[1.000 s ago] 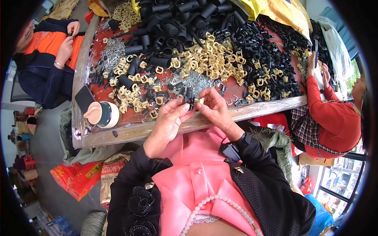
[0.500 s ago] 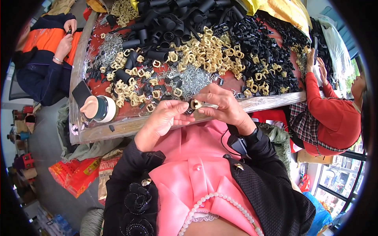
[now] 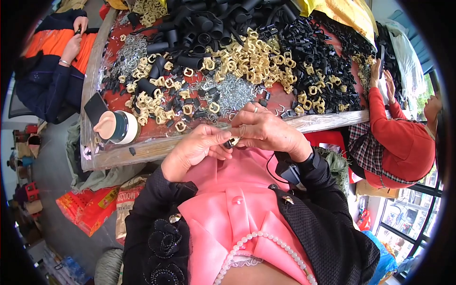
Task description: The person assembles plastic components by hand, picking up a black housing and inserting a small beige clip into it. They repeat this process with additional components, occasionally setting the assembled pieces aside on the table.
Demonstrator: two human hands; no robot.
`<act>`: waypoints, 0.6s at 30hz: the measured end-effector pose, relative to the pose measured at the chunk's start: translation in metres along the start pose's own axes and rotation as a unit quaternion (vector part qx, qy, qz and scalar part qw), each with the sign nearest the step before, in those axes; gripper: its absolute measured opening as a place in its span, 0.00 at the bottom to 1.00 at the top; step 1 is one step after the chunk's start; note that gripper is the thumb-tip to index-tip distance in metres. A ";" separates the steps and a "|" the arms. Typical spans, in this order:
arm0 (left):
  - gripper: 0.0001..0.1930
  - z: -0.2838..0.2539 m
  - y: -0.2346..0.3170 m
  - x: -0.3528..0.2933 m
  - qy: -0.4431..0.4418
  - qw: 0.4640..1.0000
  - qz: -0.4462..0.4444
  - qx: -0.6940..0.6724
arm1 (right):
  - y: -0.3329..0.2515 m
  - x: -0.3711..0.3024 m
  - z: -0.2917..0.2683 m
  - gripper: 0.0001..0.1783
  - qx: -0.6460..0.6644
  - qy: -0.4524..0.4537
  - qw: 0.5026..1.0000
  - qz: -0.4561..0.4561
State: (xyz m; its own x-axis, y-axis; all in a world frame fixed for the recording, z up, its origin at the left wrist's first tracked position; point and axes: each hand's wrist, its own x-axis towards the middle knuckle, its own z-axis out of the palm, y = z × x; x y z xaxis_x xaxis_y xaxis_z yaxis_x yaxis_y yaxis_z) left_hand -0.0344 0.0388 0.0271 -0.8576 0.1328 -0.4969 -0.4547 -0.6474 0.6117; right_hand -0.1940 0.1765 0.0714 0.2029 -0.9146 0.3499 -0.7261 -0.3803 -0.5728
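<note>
Two hands, the left hand (image 3: 190, 148) and the right hand (image 3: 270, 133), are meeting near the middle of the head view and pinching one small black-and-cream part (image 3: 232, 142) between them. The part is sitting at the fingertips: rightward of the left palm, leftward of the right palm, and on the body side of the near edge of the counter (image 3: 152, 150). The left thumb and fingers are gripping from the left; the right thumb and fingers are pressing from the right, covering much of the cream end. Neither hand is standing nearer (both are touching the part). The long axis appears to be slanting, dark end down and left, but the fingers are hiding too much to confirm this. Beyond the hands, metal hooks (image 3: 232, 95) are lying nearest, with cream clips (image 3: 249, 61) spreading behind and black fittings (image 3: 313, 71) lying to the right.
</note>
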 end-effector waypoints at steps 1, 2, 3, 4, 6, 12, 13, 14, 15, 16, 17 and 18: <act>0.15 0.001 0.000 0.000 0.000 1.000 0.000 -0.001 | 0.000 0.000 0.002 0.19 0.001 0.000 1.000 0.000; 0.15 0.003 0.001 -0.001 -0.004 1.000 0.001 0.014 | -0.001 0.000 0.004 0.19 0.016 0.005 1.000 0.005; 0.14 0.005 0.003 -0.002 -0.009 1.000 0.002 0.029 | -0.001 -0.001 0.006 0.19 0.031 0.010 0.999 0.009; 0.14 0.007 0.004 -0.002 -0.014 0.999 0.003 0.044 | -0.001 -0.001 0.007 0.19 0.046 0.016 0.999 0.014; 0.13 0.009 0.005 -0.002 -0.002 0.999 0.025 0.045 | 0.002 -0.004 0.007 0.18 0.077 0.058 0.994 0.044; 0.12 0.004 0.006 -0.001 0.068 0.989 0.127 0.030 | 0.047 -0.037 0.005 0.12 -0.081 0.145 0.940 0.297; 0.12 0.003 0.005 0.001 0.067 0.989 0.128 0.030 | 0.055 -0.042 0.008 0.11 -0.125 0.152 0.930 0.311; 0.12 0.004 0.004 0.003 0.078 0.987 0.139 0.010 | 0.062 -0.046 0.011 0.10 -0.168 0.159 0.917 0.324; 0.12 0.004 0.003 0.006 0.088 0.984 0.151 -0.010 | 0.067 -0.048 0.012 0.10 -0.210 0.166 0.903 0.336; 0.12 0.005 0.002 0.006 0.100 0.981 0.162 -0.030 | 0.071 -0.048 0.014 0.10 -0.210 0.166 0.903 0.336; 0.12 0.006 0.002 0.007 0.100 0.981 0.162 -0.029 | 0.074 -0.046 0.015 0.10 -0.230 0.149 0.898 0.345; 0.12 0.007 0.002 0.008 0.103 0.981 0.161 -0.032 | 0.077 -0.046 0.016 0.10 -0.251 0.132 0.891 0.354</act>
State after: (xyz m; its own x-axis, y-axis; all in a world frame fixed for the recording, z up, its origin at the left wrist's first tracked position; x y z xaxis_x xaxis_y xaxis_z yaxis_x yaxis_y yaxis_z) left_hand -0.0436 0.0438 0.0285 -0.8848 -0.2368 -0.4014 -0.1460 -0.6772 0.7212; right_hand -0.2485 0.1869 -0.0003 -0.5367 -0.8112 0.2323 -0.8264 0.4497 -0.3390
